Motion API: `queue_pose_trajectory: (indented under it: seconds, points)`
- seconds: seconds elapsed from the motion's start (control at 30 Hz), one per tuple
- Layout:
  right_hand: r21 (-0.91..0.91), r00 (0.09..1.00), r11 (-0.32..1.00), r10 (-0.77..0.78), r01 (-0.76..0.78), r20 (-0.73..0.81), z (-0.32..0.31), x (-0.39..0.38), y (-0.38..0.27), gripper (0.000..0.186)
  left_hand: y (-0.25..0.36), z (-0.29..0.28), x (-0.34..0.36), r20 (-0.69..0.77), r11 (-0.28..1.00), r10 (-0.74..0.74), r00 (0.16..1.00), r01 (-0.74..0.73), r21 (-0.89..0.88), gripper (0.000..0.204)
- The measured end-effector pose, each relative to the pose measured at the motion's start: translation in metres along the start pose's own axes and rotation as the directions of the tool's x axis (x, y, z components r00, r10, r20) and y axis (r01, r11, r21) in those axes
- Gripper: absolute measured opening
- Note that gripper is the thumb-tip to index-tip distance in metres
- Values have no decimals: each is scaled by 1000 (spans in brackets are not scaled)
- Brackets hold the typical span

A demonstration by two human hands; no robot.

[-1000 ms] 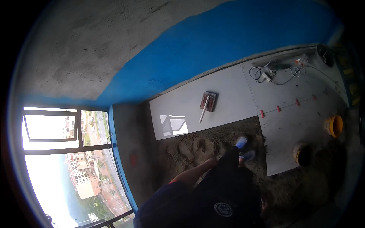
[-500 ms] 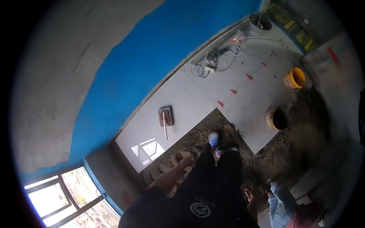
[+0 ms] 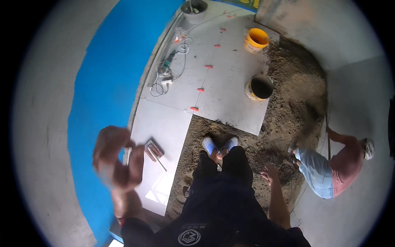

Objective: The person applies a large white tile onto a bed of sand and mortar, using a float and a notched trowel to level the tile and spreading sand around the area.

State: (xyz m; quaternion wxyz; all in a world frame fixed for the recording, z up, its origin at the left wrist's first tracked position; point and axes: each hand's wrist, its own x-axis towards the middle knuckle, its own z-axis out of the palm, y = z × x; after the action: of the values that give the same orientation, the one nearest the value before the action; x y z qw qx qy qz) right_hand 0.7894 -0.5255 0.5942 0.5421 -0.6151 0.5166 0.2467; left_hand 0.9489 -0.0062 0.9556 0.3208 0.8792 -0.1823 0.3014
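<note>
My left hand [image 3: 121, 160] is raised near the camera at left, slightly blurred, its fingers loosely curled, with nothing visible in it. Behind it, on a pale tile [image 3: 154, 123], lies a square reddish-headed tool [image 3: 152, 146] with a white handle. My right hand [image 3: 269, 175] hangs open over the dark sand-like bed [image 3: 292, 94], fingers apart and empty. My feet [image 3: 218, 146] stand on that bed beside the tiles. Red clips [image 3: 194, 108] run along a seam in the laid tiles.
A co-worker [image 3: 341, 168] crouches at right, holding a long thin tool. An orange bucket [image 3: 256, 38], another bucket [image 3: 255, 92] and a grey bucket [image 3: 192, 16] stand ahead. A cable [image 3: 160, 88] and power tool lie by the blue wall [image 3: 103, 74].
My view has swung round toward the floor and the co-worker, leaving most of the window out of sight. My left hand has risen toward the camera.
</note>
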Motion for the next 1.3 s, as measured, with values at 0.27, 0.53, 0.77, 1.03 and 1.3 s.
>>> queue_pose_trajectory:
  seconds: [0.27, 0.53, 0.77, 1.03, 1.3]
  points:
    - [46, 999, 998, 32, -33, 33, -10, -1, 17, 24, 90, -74, 54, 476, 815, 389, 789, -536, 222, 67]
    - [-49, 999, 999, 21, -19, 45, -11, 25, 21, 22, 124, -103, 64, 510, 762, 421, 750, -597, 250, 59]
    - [-49, 995, 998, -39, 43, 91, 1, 27, 6, 24, 140, -119, 52, 477, 796, 338, 811, -517, 315, 49]
    - [-101, 991, 994, -25, 38, 132, 13, 33, -7, 26, 139, -122, 45, 451, 811, 289, 844, -467, 354, 43]
    - [-70, 989, 996, -46, 57, 143, 18, 31, -29, 26, 136, -110, 66, 437, 829, 282, 854, -446, 337, 44]
